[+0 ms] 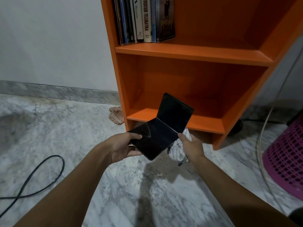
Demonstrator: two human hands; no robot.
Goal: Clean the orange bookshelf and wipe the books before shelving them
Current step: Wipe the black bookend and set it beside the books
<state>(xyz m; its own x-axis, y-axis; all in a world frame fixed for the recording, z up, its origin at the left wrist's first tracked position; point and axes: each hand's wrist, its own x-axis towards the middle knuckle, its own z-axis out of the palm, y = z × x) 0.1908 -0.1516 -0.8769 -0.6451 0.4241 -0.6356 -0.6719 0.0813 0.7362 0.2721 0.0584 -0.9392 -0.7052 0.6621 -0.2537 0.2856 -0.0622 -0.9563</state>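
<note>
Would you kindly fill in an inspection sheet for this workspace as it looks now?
Surface: marble floor, smudged.
Job's things: orange bookshelf; row of books upright on upper shelf; lower shelf bare; black folder open.
Clutter: rag beside the shelf; purple basket.
Grippers: left hand holds folder; right hand holds striped cloth and folder edge.
Cables: black cable, white cable.
Surroundings: white wall.

wall (49,38): pale grey | floor (114,185): grey marble | skirting (57,91): marble | light: dim
</note>
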